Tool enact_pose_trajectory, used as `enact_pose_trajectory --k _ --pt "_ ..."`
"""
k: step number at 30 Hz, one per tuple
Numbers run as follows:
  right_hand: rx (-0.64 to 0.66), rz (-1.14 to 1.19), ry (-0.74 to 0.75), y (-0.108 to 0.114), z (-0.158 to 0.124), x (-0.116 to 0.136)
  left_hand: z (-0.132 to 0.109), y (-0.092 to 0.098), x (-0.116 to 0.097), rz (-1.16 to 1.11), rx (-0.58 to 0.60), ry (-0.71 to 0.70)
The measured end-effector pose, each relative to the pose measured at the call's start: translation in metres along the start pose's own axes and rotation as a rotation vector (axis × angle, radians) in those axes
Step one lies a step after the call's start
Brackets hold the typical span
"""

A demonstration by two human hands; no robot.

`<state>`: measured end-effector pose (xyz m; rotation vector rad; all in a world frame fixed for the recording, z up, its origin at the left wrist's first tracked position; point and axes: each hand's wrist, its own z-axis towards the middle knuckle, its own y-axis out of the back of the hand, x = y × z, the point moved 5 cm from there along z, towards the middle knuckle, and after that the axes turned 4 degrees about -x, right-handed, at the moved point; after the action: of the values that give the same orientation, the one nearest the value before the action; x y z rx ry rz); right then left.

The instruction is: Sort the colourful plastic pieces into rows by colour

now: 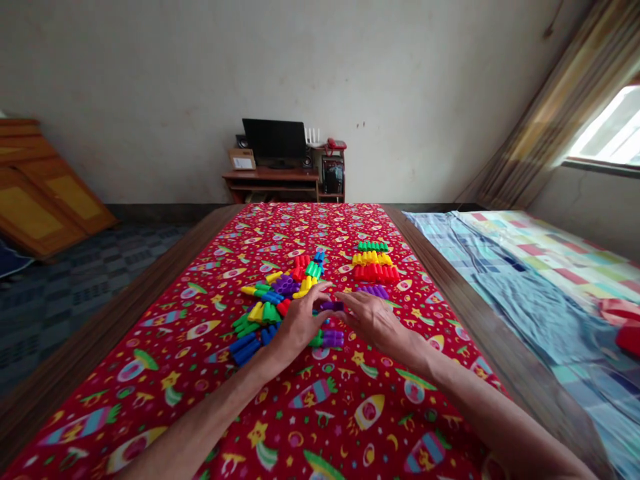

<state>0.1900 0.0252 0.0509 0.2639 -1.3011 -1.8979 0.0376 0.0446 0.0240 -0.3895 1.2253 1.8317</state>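
A purple plastic toy block [333, 306] lies between my two hands. My left hand [299, 321] curves around its left side, with the thumb and fingers closed on it. From the right, my right hand [374, 319] has its fingertips at the block's other end. Beside my left hand spreads a mixed pile of ribbed tube-like blocks, among them blue blocks [245, 348], a purple block [286, 285] and red blocks [301, 265]. Beyond my right hand are rows sorted by colour: purple [375, 292], red [376, 273], yellow [371, 259] and green [373, 247].
A red patterned cloth [320, 427] covers the wooden table [530, 347]. On the right stands a bed with a checked cover [565, 267]. A monitor [275, 141] sits on a desk [273, 176] by the far wall, and a wooden cabinet [47, 193] is at left.
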Motion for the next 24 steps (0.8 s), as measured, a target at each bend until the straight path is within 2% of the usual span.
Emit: enact_pose_trajectory --k 4,7,10,14,16,18,21,24 --pt "-0.044 0.262 -0.118 -0.007 0.018 -0.006 0.002 0.009 0.006 -0.246 -0.06 0.124" --pt "-0.085 0.413 -0.248 -0.012 0.018 -0.02 0.002 0.007 0.009 -0.371 -0.001 0.18" --pt "-0.117 0.522 -0.284 -0.016 0.014 -0.026 0.002 0.002 0.008 -0.361 0.063 0.196" --pt "-0.198 0.554 -0.309 -0.011 0.014 -0.031 -0.001 -0.002 0.001 -0.317 0.057 0.222" --pt "-0.197 0.513 -0.314 -0.001 0.017 -0.039 -0.003 -0.004 -0.008 -0.241 0.112 0.157" --pt "-0.192 0.469 -0.306 0.016 0.018 -0.054 -0.008 -0.006 -0.021 -0.093 0.205 0.016" --pt "-0.186 0.356 -0.321 0.045 0.012 -0.09 -0.021 -0.011 -0.032 0.163 0.352 -0.231" --pt "-0.128 0.169 -0.385 0.06 -0.002 -0.127 -0.035 -0.013 -0.03 0.284 0.401 -0.375"
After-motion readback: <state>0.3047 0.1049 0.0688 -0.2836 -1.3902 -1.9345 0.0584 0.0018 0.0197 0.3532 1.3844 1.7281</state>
